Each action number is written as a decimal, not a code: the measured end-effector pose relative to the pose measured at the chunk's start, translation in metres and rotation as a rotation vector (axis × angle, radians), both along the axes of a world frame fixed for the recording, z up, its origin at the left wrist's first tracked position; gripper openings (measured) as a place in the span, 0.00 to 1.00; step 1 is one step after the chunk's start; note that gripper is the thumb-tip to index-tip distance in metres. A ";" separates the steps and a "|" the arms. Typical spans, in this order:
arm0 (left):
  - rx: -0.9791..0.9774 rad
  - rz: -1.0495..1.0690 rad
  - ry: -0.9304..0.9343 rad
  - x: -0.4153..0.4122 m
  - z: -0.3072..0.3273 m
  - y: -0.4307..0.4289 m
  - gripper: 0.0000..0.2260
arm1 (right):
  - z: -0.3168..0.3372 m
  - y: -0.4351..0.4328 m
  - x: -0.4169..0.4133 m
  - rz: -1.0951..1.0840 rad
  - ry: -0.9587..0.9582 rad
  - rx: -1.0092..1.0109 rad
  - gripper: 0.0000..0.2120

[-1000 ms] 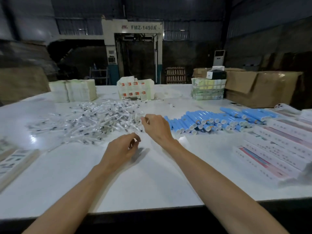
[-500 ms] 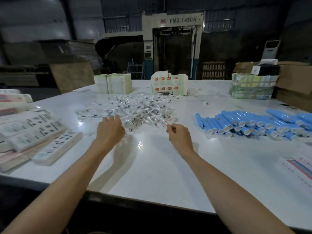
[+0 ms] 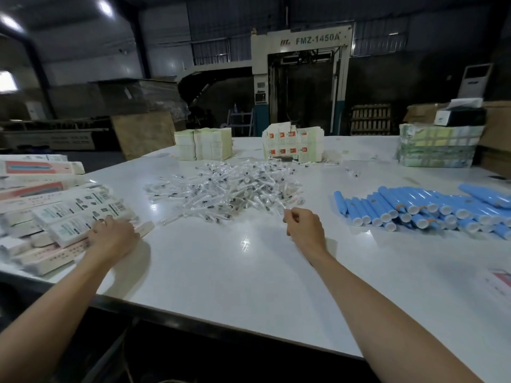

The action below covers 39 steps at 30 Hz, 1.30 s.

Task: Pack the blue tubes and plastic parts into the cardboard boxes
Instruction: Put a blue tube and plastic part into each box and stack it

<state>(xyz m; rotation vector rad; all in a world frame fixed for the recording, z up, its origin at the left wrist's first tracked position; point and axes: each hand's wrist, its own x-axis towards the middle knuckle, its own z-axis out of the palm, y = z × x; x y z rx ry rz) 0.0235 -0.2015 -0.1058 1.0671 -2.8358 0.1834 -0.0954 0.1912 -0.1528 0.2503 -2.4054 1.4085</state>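
Note:
A heap of clear plastic parts (image 3: 226, 190) lies in the middle of the white table (image 3: 221, 272). Blue tubes (image 3: 420, 207) with white caps lie in a row at the right. Flat printed cardboard boxes (image 3: 69, 214) are piled at the left edge. My left hand (image 3: 112, 239) rests on that pile, fingers over a long box. My right hand (image 3: 302, 229) hovers by the near right edge of the plastic heap and pinches one clear plastic part (image 3: 284, 210) between thumb and fingers.
Bundles of folded cartons (image 3: 204, 143) and a red-marked stack (image 3: 293, 146) stand at the table's far side, and a greenish stack (image 3: 437, 147) sits at the far right. More flat boxes (image 3: 500, 277) show at the right edge. The table's front edge is close to me.
The view has swung left. My left hand has moved from the plastic heap to the box pile at the left. My right hand stays by the heap, still pinching a plastic part.

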 end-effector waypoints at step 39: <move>1.696 -0.729 0.736 -0.105 -0.016 0.225 0.14 | 0.019 0.101 0.011 -0.421 -0.156 1.047 0.19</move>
